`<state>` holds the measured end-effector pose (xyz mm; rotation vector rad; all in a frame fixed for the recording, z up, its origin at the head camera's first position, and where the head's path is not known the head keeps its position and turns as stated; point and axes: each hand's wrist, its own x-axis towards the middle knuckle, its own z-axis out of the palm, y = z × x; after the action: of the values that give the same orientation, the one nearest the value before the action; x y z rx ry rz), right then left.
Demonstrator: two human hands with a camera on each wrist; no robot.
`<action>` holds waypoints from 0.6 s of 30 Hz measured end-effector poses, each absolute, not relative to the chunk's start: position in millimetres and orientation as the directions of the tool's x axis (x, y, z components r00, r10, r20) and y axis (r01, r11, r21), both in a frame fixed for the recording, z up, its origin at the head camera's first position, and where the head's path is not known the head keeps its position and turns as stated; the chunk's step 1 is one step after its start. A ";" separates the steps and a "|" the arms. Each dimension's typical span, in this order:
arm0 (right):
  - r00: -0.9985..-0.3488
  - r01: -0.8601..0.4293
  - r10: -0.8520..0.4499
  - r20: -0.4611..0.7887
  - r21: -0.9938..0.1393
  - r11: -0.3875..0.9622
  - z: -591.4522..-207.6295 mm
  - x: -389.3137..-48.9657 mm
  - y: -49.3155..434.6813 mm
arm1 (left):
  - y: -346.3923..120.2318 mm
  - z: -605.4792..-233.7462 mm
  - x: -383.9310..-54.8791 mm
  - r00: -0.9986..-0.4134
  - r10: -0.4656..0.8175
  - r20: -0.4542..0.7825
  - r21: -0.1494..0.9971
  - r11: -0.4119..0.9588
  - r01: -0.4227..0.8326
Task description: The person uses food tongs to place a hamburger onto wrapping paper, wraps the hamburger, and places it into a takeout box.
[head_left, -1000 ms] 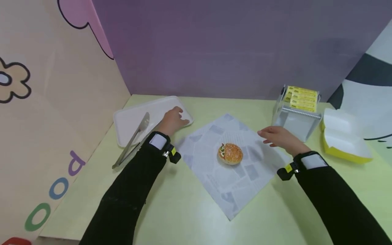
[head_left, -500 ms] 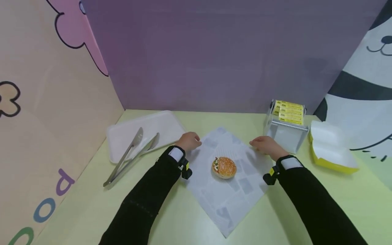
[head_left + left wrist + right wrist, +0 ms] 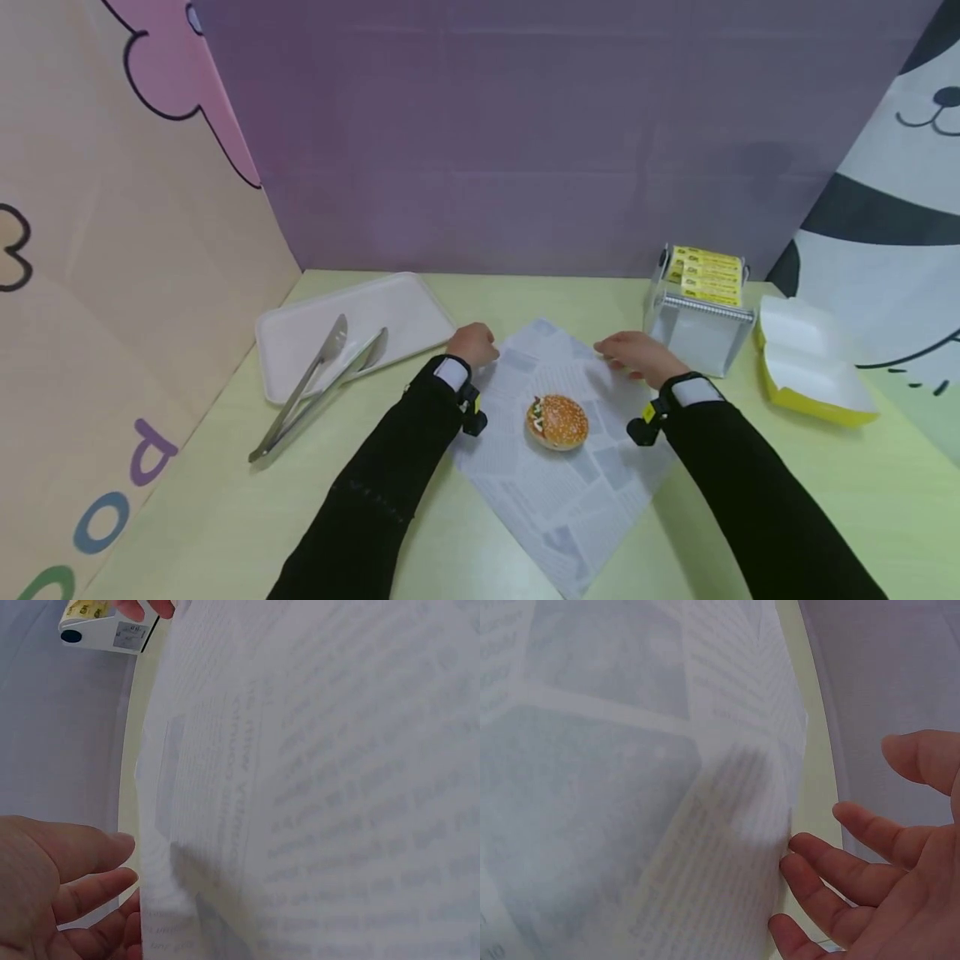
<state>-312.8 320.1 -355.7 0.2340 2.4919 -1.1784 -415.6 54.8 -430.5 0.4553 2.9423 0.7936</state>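
A sesame-bun burger (image 3: 558, 422) sits on a square of newsprint-patterned wrapping paper (image 3: 517, 500), laid with one corner toward me. My left hand (image 3: 472, 343) is at the paper's far left edge. In the left wrist view, thumb and forefinger of the left hand (image 3: 64, 889) are apart, with its lower fingers right at the paper's edge. My right hand (image 3: 641, 357) is at the far right edge. In the right wrist view the right hand (image 3: 885, 870) has its fingers spread, several fingertips at the paper's edge and the thumb away from it.
Metal tongs (image 3: 300, 408) lean across the near rim of a white tray (image 3: 382, 300) on the left. At the back right stands a wire-and-panel holder (image 3: 690, 333) with yellow packets (image 3: 708, 279) on top. Right of it lies an opened yellow box (image 3: 817, 404) with a white inside.
My left hand has come from over the tray to the paper's far left edge. Both hands have drawn closer together. The paper and burger have shifted slightly toward me.
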 end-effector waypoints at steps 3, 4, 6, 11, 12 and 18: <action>-0.920 0.300 0.001 -0.393 -0.701 0.648 -356.7 -313.5 318.2 | 66.5 -472.9 -450.4 -0.955 0.287 0.078 0.472 0.833 0.289; -0.920 0.298 0.003 -0.391 -0.696 0.654 -356.9 -313.3 318.1 | 71.2 -482.1 -459.8 -0.958 0.280 0.060 0.468 0.840 0.274; -0.920 0.298 0.006 -0.391 -0.691 0.658 -357.5 -313.6 317.7 | 78.1 -498.2 -472.5 -0.953 0.286 0.097 0.477 0.827 0.296; -0.920 0.290 -0.009 -0.392 -0.695 0.658 -359.7 -312.1 317.8 | 82.7 -449.6 -436.7 -0.946 0.323 0.012 0.535 0.797 0.279; -0.921 0.284 -0.016 -0.389 -0.698 0.657 -360.3 -311.7 318.0 | 83.1 -433.0 -421.1 -0.946 0.323 0.006 0.531 0.801 0.277; -0.934 0.227 -0.058 -0.352 -0.711 0.665 -361.6 -309.6 322.6 | 91.1 -378.0 -374.6 -0.944 0.330 0.011 0.548 0.788 0.282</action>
<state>-309.6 322.6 -361.6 0.1338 2.5375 -1.1512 -374.6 91.1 -378.0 0.4953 2.8894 0.8644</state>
